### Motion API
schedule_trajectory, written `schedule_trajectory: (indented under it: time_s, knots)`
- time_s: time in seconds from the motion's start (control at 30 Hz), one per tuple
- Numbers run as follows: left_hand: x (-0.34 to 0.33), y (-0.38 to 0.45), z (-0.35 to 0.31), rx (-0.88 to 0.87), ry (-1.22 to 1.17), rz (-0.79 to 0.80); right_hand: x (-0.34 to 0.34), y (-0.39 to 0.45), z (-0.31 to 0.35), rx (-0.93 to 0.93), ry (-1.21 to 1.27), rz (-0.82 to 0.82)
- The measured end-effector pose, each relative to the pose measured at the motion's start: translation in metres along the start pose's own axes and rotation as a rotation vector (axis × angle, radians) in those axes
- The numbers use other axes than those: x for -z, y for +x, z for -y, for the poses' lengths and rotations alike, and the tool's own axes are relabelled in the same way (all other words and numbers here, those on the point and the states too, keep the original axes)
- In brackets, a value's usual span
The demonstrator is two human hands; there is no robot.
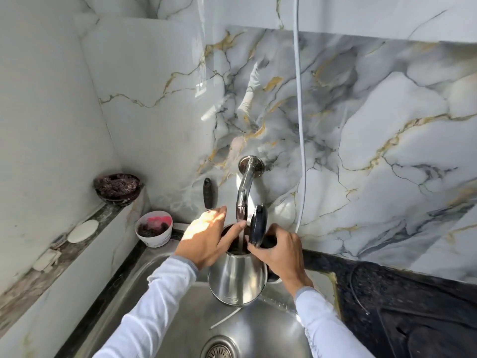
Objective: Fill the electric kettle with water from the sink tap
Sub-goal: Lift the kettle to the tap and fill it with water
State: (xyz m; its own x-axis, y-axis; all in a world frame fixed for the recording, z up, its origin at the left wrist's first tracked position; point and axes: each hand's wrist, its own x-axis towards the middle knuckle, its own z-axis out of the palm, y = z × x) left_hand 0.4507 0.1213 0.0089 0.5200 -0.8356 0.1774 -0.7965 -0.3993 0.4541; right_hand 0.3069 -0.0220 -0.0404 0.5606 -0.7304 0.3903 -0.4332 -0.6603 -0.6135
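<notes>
A steel electric kettle (236, 277) is held over the steel sink (160, 288), directly under the chrome wall tap (244, 192). Its black lid (258, 224) stands flipped up. A thin stream of water (240, 242) runs from the spout into the open mouth. My right hand (280, 250) grips the kettle's black handle on the right side. My left hand (206, 237) rests against the kettle's rim on the left, fingers spread toward the tap's spout. The inside of the kettle is dark and the water level is hidden.
A black tap lever (207, 193) sticks out of the marble wall left of the spout. A white cup (154, 228) and a dark bowl (118, 187) sit on the left ledge. A white cord (300, 120) hangs down the wall. Dark countertop (413, 306) lies right; the drain (219, 350) below.
</notes>
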Motion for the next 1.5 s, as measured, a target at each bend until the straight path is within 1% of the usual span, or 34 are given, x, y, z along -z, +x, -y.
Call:
schedule_trajectory:
  time_s: [0.07, 0.13, 0.2, 0.4, 0.53, 0.7, 1.0, 1.5]
  knots:
    - [-0.007, -0.012, 0.008, -0.055, 0.107, 0.009, 0.001, 0.001, 0.001, 0.015, 0.002, 0.009]
    - [-0.017, -0.021, 0.014, -0.072, 0.232, 0.031, 0.001, 0.002, 0.001, 0.022, 0.008, 0.015]
    - [-0.025, -0.027, 0.017, -0.091, 0.335, 0.0, 0.001, 0.003, 0.001, 0.019, 0.019, 0.016]
    - [-0.033, -0.03, 0.021, -0.11, 0.43, 0.003, 0.002, 0.003, -0.001, 0.024, 0.017, 0.007]
    - [-0.033, -0.027, 0.016, -0.113, 0.433, 0.016, 0.003, 0.004, -0.003, 0.027, 0.005, 0.001]
    - [-0.034, -0.028, 0.016, -0.116, 0.422, -0.014, 0.004, 0.004, -0.004, 0.028, -0.017, 0.002]
    - [-0.037, -0.03, 0.025, -0.079, 0.416, -0.02, 0.002, 0.001, 0.001, 0.011, 0.012, -0.003]
    - [-0.041, -0.028, 0.026, -0.078, 0.397, -0.039, 0.003, 0.002, -0.001, 0.01, 0.033, -0.021]
